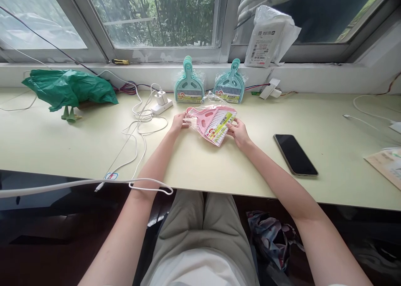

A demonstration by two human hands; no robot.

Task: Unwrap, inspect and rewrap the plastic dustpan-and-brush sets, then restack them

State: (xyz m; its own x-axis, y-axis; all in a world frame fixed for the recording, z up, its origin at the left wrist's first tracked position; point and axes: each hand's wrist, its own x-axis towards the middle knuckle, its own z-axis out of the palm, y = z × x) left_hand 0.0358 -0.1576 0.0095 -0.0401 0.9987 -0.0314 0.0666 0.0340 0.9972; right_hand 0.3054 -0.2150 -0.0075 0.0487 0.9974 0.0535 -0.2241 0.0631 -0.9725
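A pink mini dustpan-and-brush set (213, 121) in a clear plastic wrapper lies on the pale yellow desk (219, 169), held at both ends. My left hand (179, 123) grips its handle end on the left. My right hand (238, 132) pinches its labelled brush end on the right. Two stacks of teal dustpan sets, the left stack (189, 83) and the right stack (231, 82), lean upright against the windowsill just behind.
A black phone (295, 154) lies face up to the right. White charging cables (140, 123) and a plug (162, 98) sprawl left of my hands. A green plastic bag (69, 88) sits far left. A white parcel (266, 39) rests on the sill. Printed paper (387, 164) lies at the right edge.
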